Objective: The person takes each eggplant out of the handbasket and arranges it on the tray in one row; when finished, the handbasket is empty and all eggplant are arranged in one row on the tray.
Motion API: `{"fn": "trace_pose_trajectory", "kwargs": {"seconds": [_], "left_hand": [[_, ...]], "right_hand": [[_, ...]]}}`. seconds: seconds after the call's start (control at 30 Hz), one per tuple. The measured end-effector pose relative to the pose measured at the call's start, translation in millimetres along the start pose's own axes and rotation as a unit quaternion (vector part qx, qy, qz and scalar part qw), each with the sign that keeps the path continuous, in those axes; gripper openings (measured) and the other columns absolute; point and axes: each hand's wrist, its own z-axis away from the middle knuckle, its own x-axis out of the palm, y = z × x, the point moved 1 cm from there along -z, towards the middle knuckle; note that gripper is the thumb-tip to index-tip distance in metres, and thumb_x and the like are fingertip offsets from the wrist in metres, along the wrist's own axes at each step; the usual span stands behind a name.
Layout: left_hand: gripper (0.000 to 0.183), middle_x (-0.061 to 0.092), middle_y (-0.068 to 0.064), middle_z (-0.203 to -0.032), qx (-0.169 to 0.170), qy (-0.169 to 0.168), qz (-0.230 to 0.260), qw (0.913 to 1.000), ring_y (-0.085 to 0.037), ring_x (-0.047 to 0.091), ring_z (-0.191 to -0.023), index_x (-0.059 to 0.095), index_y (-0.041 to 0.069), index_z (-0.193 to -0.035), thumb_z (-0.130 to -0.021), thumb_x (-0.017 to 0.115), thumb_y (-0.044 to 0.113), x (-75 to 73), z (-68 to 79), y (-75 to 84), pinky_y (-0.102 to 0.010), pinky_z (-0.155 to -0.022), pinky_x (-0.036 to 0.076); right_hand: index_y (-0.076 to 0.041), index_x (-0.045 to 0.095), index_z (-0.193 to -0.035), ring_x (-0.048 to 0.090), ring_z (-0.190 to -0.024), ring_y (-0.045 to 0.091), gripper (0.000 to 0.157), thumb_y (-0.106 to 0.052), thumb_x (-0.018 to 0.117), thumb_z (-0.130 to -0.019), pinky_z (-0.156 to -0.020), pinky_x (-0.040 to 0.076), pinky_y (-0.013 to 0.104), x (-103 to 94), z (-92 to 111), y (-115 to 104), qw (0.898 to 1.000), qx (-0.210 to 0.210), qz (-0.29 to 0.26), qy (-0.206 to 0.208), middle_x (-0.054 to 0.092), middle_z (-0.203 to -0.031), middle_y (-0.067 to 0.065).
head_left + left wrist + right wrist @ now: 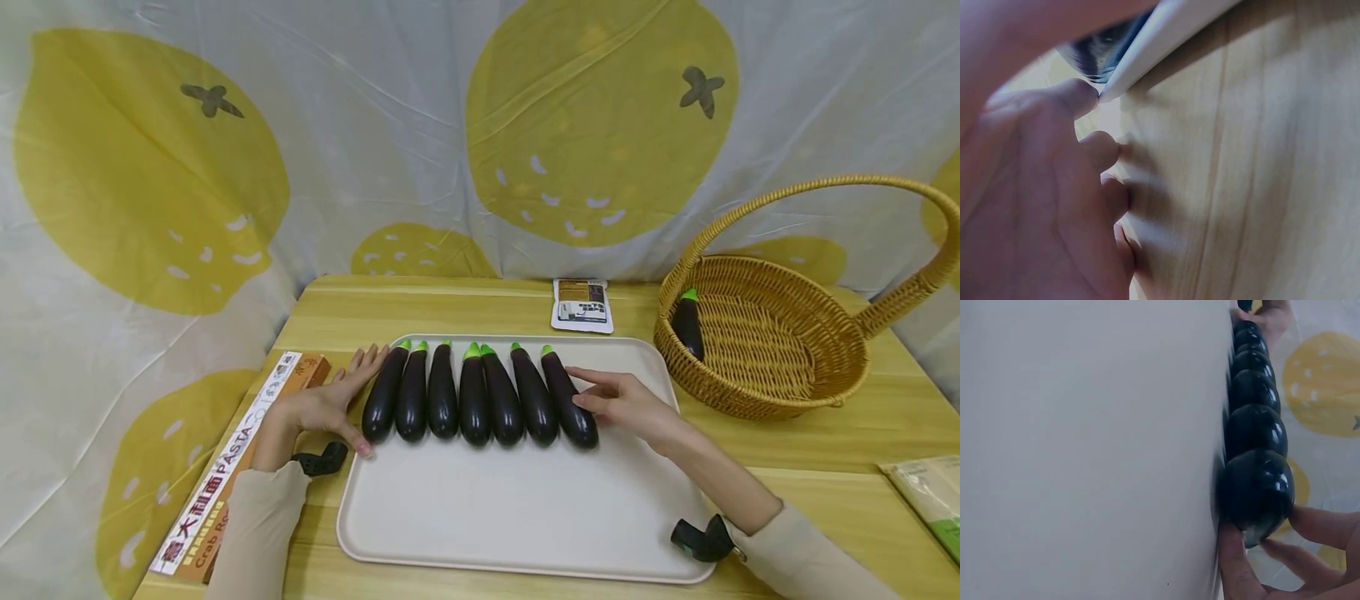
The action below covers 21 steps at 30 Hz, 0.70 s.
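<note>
Several dark purple eggplants [474,400] with green stem ends lie side by side in a row on a white tray [517,508]. At the row's left end my left hand [330,408] is spread, its thumb at the tray's rim beside the leftmost eggplant [385,396]. The left wrist view shows those fingers extended, with no object in the palm. My right hand [626,404] holds the rightmost eggplant [567,400] by its right side, thumb and fingers on either side of it in the right wrist view. Another eggplant [687,327] leans inside the wicker basket.
The wicker basket [757,408] with its tall handle stands right of the tray. A long pasta box [232,467] lies at the left, partly behind my left forearm. One small packet [582,306] lies behind the tray, and another packet [930,492] is at the right edge.
</note>
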Motion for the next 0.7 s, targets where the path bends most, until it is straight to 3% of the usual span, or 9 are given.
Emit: {"fn": "trace_pose_trajectory", "kwargs": {"seconds": [0.33, 0.57, 0.7], "left_hand": [[0.151, -0.033, -0.025, -0.165, 0.002, -0.001, 0.002, 1.0, -0.047, -0.037, -0.15, -0.011, 0.013, -0.166, -0.063, 0.099, 0.021, -0.1, -0.2, -1.6, -0.075, -0.115, -0.023], [0.151, -0.033, -0.025, -0.165, 0.004, -0.001, 0.008, 1.0, -0.047, -0.038, -0.15, -0.011, 0.012, -0.166, -0.063, 0.099, 0.02, 0.3, -0.3, -2.1, -0.074, -0.115, -0.024], [0.151, -0.033, -0.025, -0.165, 0.004, -0.002, 0.009, 0.9999, -0.046, -0.038, -0.15, -0.011, 0.012, -0.166, -0.063, 0.099, 0.02, 0.6, 0.1, -1.5, -0.075, -0.115, -0.024]], "right_hand": [[-0.004, 0.043, -0.157, 0.065, -0.093, 0.013, 0.059, -0.014, 0.063, -0.102, -0.081, 0.059, 0.026, 1.4, 3.5, -1.3, 1.0, -0.011, 0.007, -0.017, 0.071, -0.117, 0.02], [-0.004, 0.042, -0.157, 0.065, -0.095, 0.013, 0.058, -0.011, 0.061, -0.103, -0.082, 0.06, 0.028, 0.9, 4.1, -1.4, 1.0, -0.01, 0.01, -0.016, 0.07, -0.117, 0.02], [-0.006, 0.044, -0.157, 0.065, -0.102, 0.016, 0.057, -0.013, 0.061, -0.103, -0.085, 0.06, 0.027, -0.9, 1.5, -0.1, 1.0, -0.016, 0.018, -0.016, 0.067, -0.125, 0.023]]}}
